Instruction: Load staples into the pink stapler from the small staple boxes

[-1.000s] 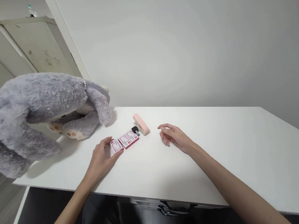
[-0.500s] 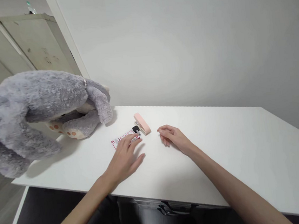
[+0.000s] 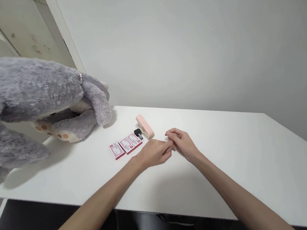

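Observation:
My left hand (image 3: 155,152) is over the table in the middle, its fingers curled together. Its fingertips meet those of my right hand (image 3: 182,143), which is closed in a pinch. Whatever lies between the fingers, if anything, is hidden or too small to name. Just behind my left hand is a pink stapler (image 3: 145,126), lying at a slant. A small black object with a grey end (image 3: 137,132) rests against its left side. Left of my left hand, three flat red-and-white boxes (image 3: 126,145) lie in a row, each with a small grey piece on top.
A large grey plush toy (image 3: 45,89) takes up the left end of the white table (image 3: 227,151). Behind the table rises a plain wall (image 3: 190,46). A pale metal cabinet (image 3: 26,29) stands beyond the toy.
My left hand has moved right, off the red-and-white boxes, and its spread fingers have closed against my right hand. My right hand has stayed nearly in place. The view has shifted slightly.

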Tool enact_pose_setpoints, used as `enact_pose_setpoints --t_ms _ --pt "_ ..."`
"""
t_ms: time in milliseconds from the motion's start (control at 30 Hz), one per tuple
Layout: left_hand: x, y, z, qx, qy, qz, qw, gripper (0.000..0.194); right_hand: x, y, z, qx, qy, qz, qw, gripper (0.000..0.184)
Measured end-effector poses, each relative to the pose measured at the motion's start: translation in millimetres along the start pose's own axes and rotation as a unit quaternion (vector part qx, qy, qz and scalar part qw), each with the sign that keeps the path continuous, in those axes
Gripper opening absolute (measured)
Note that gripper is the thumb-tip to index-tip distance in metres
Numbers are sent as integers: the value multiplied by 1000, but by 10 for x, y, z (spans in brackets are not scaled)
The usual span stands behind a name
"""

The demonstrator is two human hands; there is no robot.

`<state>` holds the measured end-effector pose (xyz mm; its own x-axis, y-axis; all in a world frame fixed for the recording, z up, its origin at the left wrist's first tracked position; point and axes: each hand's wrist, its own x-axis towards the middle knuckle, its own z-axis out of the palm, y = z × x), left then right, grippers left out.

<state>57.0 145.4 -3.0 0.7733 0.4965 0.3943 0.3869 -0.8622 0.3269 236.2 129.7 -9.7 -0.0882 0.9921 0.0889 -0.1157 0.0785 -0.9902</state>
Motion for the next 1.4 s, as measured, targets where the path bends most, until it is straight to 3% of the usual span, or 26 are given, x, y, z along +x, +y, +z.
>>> enact_pose_setpoints --t_ms 167,633,733,933,1100,1267,1400 --pt "-19 -91 35 -24 30 -3 999 25 8 -13 36 -30 -6 12 999 39" --pt "-64 -51 32 44 32 14 998 21 -36 -36 92 -55 -2 20 998 37" --pt "-62 -55 39 59 69 9 996 21 -33 -27 86 -53 0 18 998 36" --pt "-15 -42 -41 114 177 -69 975 24 -30 -60 95 -49 21 17 998 37" --pt "25 -20 -116 144 235 -147 950 4 -40 -84 115 -38 29 22 999 35" --pt "0 -135 -80 186 271 -247 912 59 -47 -92 122 -40 35 33 998 34" --pt "-21 -196 -68 199 264 -274 903 75 -43 -83 120 -38 32 28 998 35"
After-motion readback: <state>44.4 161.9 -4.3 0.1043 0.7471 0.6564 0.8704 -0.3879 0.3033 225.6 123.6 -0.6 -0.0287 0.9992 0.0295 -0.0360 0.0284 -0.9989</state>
